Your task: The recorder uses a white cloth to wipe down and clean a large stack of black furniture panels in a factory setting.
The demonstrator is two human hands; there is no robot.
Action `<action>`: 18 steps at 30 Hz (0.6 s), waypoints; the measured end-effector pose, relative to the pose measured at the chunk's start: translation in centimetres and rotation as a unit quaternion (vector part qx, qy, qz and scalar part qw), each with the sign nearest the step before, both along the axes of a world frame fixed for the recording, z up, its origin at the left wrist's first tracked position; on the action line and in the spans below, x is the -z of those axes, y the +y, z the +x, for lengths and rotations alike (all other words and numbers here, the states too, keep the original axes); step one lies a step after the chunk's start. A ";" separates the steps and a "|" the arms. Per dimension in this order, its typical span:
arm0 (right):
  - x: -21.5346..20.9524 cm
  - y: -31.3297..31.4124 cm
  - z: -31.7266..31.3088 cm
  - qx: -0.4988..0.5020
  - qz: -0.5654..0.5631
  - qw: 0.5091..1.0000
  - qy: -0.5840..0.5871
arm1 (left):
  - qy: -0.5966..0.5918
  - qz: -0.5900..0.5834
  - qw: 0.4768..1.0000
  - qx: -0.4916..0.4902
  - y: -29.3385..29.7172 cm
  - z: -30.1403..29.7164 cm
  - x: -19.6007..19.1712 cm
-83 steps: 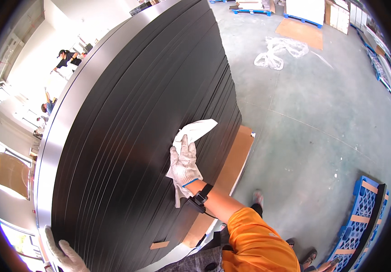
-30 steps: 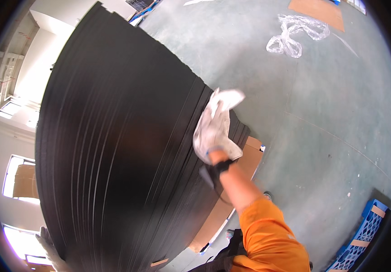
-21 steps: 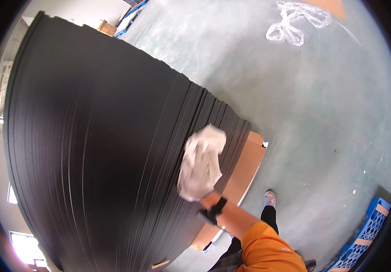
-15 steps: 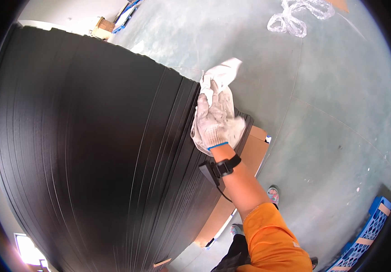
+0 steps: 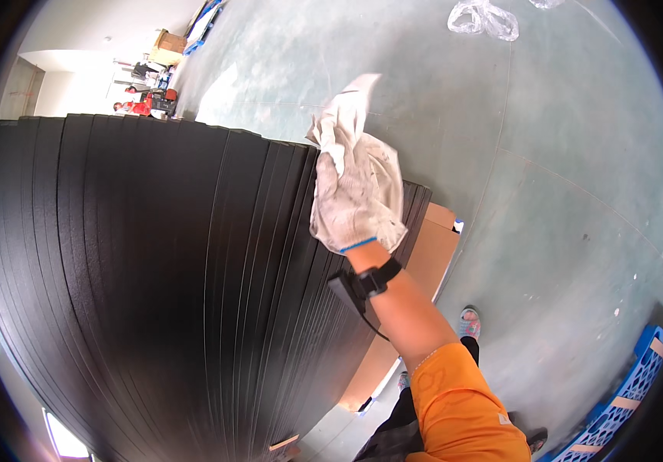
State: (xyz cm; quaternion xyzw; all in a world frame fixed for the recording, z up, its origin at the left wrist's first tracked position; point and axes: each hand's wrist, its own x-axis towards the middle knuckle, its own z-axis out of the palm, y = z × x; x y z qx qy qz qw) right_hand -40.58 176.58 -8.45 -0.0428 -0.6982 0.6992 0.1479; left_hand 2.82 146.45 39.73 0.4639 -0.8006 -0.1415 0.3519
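My right hand [image 5: 345, 202] wears a soiled white knit glove with a blue cuff edge. It is closed on a crumpled off-white cloth [image 5: 384, 173], whose loose end flares upward past the fingers, slightly blurred. Beneath and beside this hand is a large stack of black sheets [image 5: 154, 254], many thin edges showing as lines. Hand and cloth are over the stack's right side, near its far corner; whether the cloth presses on the sheets is hard to tell. A black band with a small dark device [image 5: 362, 285] circles my right wrist. My left hand is out of view.
Brown cardboard [image 5: 433, 250] lies under the stack's right side. A blue plastic pallet [image 5: 624, 389] is on the floor at the lower right. Clear crumpled plastic film [image 5: 485, 19] lies on the grey-green floor at the top. Cardboard boxes [image 5: 168, 48] stand far off at the upper left.
My right hand has shifted slightly left with the cloth still in it, and the cloth's loose end has swung left. The view has tilted, showing more of the room beyond the stack.
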 end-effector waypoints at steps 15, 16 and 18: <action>2.8 -1.5 4.0 -0.166 0.468 0.863 -0.095 | -0.019 -0.042 0.999 -0.009 1.8 -2.1 -0.6; 3.4 -1.2 2.9 -0.115 0.282 0.946 -0.113 | -0.020 -0.042 0.999 -0.006 1.8 -2.4 -0.4; 5.0 -1.1 2.0 0.005 -0.117 0.984 -0.133 | -0.025 -0.042 0.999 -0.004 1.7 -3.0 -0.1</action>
